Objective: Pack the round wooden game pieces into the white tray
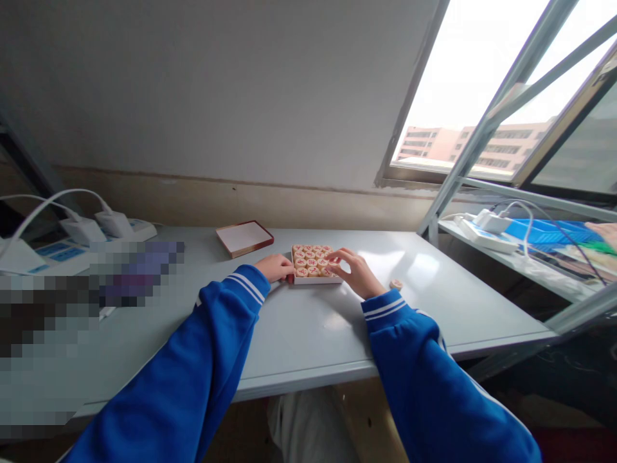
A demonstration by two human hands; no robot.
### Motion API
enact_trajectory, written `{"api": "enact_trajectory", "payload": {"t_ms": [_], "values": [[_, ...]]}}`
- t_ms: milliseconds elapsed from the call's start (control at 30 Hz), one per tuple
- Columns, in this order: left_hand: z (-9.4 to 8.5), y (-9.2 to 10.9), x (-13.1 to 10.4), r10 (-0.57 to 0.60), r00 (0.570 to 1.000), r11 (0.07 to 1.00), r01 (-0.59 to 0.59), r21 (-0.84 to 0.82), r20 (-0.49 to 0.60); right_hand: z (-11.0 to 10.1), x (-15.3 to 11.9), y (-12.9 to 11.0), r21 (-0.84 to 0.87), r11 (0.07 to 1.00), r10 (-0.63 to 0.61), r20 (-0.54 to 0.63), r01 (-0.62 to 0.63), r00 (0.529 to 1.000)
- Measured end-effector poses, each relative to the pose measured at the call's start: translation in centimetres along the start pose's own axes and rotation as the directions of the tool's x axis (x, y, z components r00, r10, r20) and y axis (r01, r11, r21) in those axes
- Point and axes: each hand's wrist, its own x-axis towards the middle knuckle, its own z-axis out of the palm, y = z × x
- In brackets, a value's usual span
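A shallow box [317,280] holds rows of round wooden xiangqi pieces [312,262] with red characters. At its left side, the fingers of my left hand [276,267] are closed on the box's edge. My right hand [355,270] reaches over the right end of the box. Its thumb and fingers are bent together around a xiangqi piece at the right of the rows, which the fingers partly cover. One loose xiangqi piece [396,284] lies on the table to the right of my right wrist.
The box lid [245,238] lies inside-up on the grey table [308,347], near the wall. Power strips with white plugs [116,224] and cables stand at the left. A metal frame [436,222] and a shelf with another power strip [486,231] border the right side.
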Motion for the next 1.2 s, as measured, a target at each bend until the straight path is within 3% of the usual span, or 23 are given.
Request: {"api": "enact_trajectory", "payload": {"t_ms": [133, 267, 367, 433, 500, 567, 667, 733, 800, 933, 1067, 1200], "values": [[0.1, -0.3, 0.2, 0.02, 1.0, 1.0, -0.02, -0.01, -0.004, -0.4, -0.2, 0.2, -0.165, 0.982, 0.097, 0.025, -0.092, 0.995], [0.1, -0.5, 0.2, 0.023, 1.0, 1.0, -0.023, 0.0, -0.005, 0.0, -0.2, 0.1, -0.123, 0.992, 0.021, 0.061, -0.013, 0.998], [0.1, -0.3, 0.1, 0.007, 1.0, 1.0, -0.007, -0.002, -0.014, -0.3, -0.2, 0.1, -0.244, 0.97, 0.019, 0.005, -0.017, 1.0], [0.1, -0.1, 0.0, 0.002, 1.0, 1.0, -0.002, 0.001, -0.022, -1.1, -0.6, 0.3, -0.388, 0.916, 0.077, -0.087, -0.104, 0.993], [0.1, -0.1, 0.0, -0.003, 1.0, 1.0, 0.004, 0.006, -0.031, -2.2, -1.6, 1.0, -0.504, 0.82, 0.182, -0.217, -0.27, 0.959], [0.2, -0.1, 0.0, -0.004, 1.0, 1.0, 0.004, 0.0, -0.03, -3.2, -3.2, 2.4, -0.551, 0.703, 0.328, -0.311, -0.45, 0.892], [0.2, -0.2, 0.1, -0.001, 1.0, 1.0, 0.001, -0.01, -0.025, -4.1, -5.6, 5.0, -0.534, 0.62, 0.536, -0.248, -0.575, 0.807], [0.1, -0.2, 0.1, 0.005, 1.0, 1.0, -0.005, -0.007, -0.025, -4.3, -6.4, 6.3, -0.466, 0.684, 0.553, -0.17, -0.561, 0.816], [0.1, -0.1, 0.0, 0.013, 1.0, 1.0, -0.013, -0.004, -0.02, -4.0, -6.1, 6.5, -0.359, 0.78, 0.504, -0.126, -0.513, 0.854], [-0.1, 0.1, -0.2, 0.018, 1.0, 1.0, -0.018, -0.004, -0.012, -2.6, -3.3, 3.8, -0.023, 0.94, 0.334, -0.149, -0.341, 0.931], [-0.3, -0.3, -0.1, 0.042, 0.999, 0.998, -0.043, -0.037, -0.018, -0.6, -0.8, 0.7, 0.077, 0.975, 0.218, -0.145, -0.208, 0.965], [-0.7, -1.4, 0.3, 0.03, 0.999, 0.982, -0.024, -0.187, 0.032, 0.6, -0.5, 0.0, 0.11, 0.989, 0.11, -0.089, -0.1, 0.99]]}}
